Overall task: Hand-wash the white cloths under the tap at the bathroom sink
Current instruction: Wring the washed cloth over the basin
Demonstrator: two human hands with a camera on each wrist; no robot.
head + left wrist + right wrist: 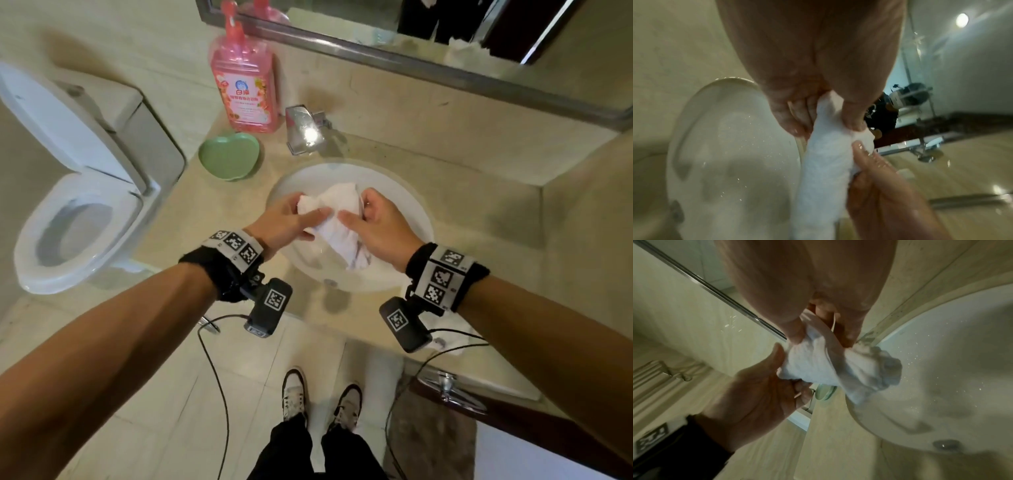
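Note:
A wet white cloth (337, 205) is bunched between both hands above the white sink basin (421, 219). My left hand (301, 214) grips its left end, thumb on top. My right hand (359, 212) grips the right part, and the rest hangs down into the bowl. In the left wrist view the left hand (828, 125) pinches the twisted cloth (824, 170). The right wrist view shows the right hand (818, 337) curled round the cloth (828, 368). The chrome tap (303, 128) stands behind the basin; no stream shows. A second white cloth (452, 329) lies on the counter's front edge.
A pink pump bottle (246, 89) and a green heart-shaped dish (229, 156) stand left of the tap. The toilet (78, 212) is at the left, lid up. A mirror (445, 34) runs along the back wall. The drain (946, 445) sits in the bowl's bottom.

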